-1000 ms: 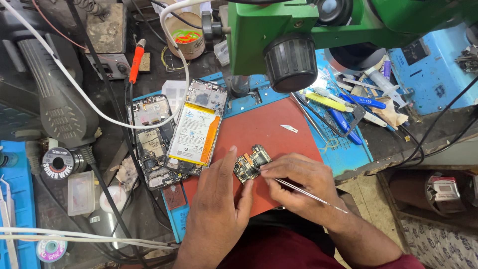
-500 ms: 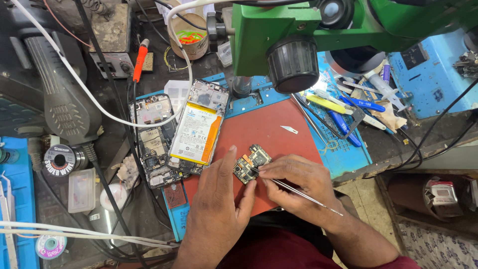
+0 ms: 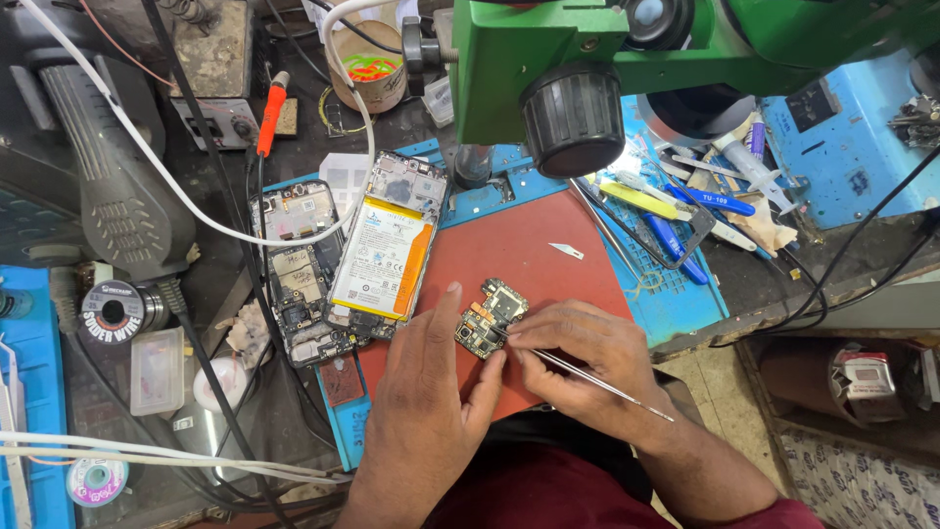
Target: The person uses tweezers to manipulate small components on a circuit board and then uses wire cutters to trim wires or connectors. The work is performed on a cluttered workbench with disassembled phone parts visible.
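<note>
A small phone circuit board (image 3: 492,316) lies on the red work mat (image 3: 519,245). My left hand (image 3: 426,397) rests flat on the mat and steadies the board with thumb and forefinger at its lower left edge. My right hand (image 3: 578,358) grips thin metal tweezers (image 3: 597,377), whose tips touch the board's right side. To the left lie two opened phones, one with a yellow-and-white battery (image 3: 384,257) and one with bare boards (image 3: 294,269).
A green microscope head (image 3: 587,69) hangs over the mat's far edge. Blue and yellow hand tools (image 3: 676,211) lie on the blue mat to the right. At the left are a solder wire spool (image 3: 113,312), a hot air handle (image 3: 117,186), cables and a small blade (image 3: 566,251).
Both hands and the board have kept their places on the mat. The view shifted slightly.
</note>
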Demonstrator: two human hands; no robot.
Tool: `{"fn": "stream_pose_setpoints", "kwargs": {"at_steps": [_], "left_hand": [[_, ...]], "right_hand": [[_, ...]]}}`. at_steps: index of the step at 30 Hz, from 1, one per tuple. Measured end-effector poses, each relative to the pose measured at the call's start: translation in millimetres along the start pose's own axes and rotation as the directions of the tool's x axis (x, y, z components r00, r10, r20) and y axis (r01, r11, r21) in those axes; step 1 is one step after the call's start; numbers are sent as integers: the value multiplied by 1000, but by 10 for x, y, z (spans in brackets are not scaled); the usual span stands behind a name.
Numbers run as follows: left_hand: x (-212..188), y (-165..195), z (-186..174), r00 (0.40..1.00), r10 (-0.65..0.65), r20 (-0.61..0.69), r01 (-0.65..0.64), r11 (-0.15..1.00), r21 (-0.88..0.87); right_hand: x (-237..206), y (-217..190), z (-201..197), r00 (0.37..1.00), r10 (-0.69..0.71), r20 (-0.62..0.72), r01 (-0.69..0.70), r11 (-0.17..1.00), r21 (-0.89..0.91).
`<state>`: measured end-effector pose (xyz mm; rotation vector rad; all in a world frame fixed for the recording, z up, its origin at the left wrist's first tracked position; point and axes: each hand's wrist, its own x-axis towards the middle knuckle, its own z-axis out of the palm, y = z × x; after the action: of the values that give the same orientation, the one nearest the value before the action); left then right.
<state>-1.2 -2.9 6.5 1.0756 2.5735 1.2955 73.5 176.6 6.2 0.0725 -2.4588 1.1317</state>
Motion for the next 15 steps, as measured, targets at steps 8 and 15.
{"fn": "stream_pose_setpoints", "kwargs": {"at_steps": [8,15], "left_hand": [[-2,-3,-4,1000,7,-17,-7,1000,-2],[-15,-10,-6,1000,12,-13,-12,1000,2]], "right_hand": [[-2,-6,2,1000,14,0,-14,1000,2],[-5,0,6,1000,0,5,0,1000,22]]}}
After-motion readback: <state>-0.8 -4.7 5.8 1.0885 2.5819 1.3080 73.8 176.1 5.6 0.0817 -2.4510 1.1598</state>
